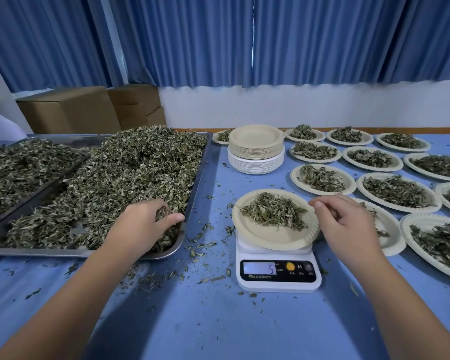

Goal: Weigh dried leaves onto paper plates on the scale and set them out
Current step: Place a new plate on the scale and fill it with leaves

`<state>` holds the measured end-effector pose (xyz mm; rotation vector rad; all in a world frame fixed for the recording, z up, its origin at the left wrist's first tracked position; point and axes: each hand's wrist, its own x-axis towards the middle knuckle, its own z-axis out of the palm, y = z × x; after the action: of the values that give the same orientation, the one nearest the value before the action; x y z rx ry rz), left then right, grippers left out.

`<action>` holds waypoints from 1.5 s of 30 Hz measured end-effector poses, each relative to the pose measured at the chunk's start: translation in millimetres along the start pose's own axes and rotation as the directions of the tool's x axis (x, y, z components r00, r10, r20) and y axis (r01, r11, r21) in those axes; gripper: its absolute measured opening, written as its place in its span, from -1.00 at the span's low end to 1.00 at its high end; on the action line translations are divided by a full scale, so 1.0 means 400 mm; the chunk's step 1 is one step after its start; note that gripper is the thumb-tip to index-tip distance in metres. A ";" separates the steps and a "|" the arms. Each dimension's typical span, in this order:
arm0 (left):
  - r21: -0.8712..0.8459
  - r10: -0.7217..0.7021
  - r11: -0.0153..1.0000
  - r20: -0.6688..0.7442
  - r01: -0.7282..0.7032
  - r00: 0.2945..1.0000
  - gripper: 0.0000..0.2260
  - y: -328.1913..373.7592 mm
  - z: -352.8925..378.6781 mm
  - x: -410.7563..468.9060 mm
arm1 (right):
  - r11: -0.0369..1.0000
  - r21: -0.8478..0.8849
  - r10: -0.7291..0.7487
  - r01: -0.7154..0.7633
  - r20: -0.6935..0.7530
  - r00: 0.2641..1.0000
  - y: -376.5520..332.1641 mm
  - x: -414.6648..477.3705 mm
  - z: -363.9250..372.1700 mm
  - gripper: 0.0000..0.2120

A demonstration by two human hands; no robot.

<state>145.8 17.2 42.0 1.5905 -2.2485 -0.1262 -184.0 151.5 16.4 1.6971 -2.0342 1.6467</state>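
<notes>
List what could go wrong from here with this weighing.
1. The right hand sits at the rim of the plate on the scale; a touch could skew the reading.
2. The plate overhangs the scale's platform, so leaves dropped near an edge might tip it.
3. The left hand grips dried leaves in the tray; carrying them across may scatter more onto the table.

Left of the scale [278, 275], the left hand [143, 224] has its fingertips buried in the dried leaves [130, 172], and the farther metal tray [76, 142] runs off the picture's edge. Right of the scale, the right hand [348, 224] covers part of a filled paper plate [396, 242], the outermost plates [426, 222] are cut off, and whether that hand pinches anything cannot be told.
</notes>
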 end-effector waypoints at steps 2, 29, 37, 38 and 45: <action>-0.033 -0.004 0.999 0.032 0.005 0.999 -0.60 0.003 0.003 0.002 | 1.000 0.016 0.010 -0.010 -0.004 1.000 0.002 -0.001 0.000 -0.82; -0.251 0.291 0.901 -0.252 -0.353 0.923 -0.73 0.242 -0.087 0.008 | 1.000 -0.020 0.021 -0.021 0.011 1.000 -0.016 -0.003 -0.001 -0.82; -0.370 0.426 0.829 -0.071 -0.420 0.902 -0.77 0.434 -0.013 0.025 | 0.999 -0.001 0.037 -0.037 0.003 0.999 -0.013 -0.002 -0.003 -0.82; -0.349 0.441 0.834 -0.046 -0.428 0.897 -0.79 0.446 -0.002 0.028 | 0.999 -0.006 0.033 -0.033 0.003 0.999 -0.014 -0.001 -0.004 -0.81; -0.197 0.506 0.853 0.088 -0.483 0.858 -0.65 0.462 0.068 0.011 | 1.000 -0.022 0.015 -0.015 0.017 1.000 -0.010 0.001 0.002 -0.84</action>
<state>-29.4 74.8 71.4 0.8961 -2.5986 -0.2814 -180.7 151.2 19.2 1.6995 -2.0701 1.6130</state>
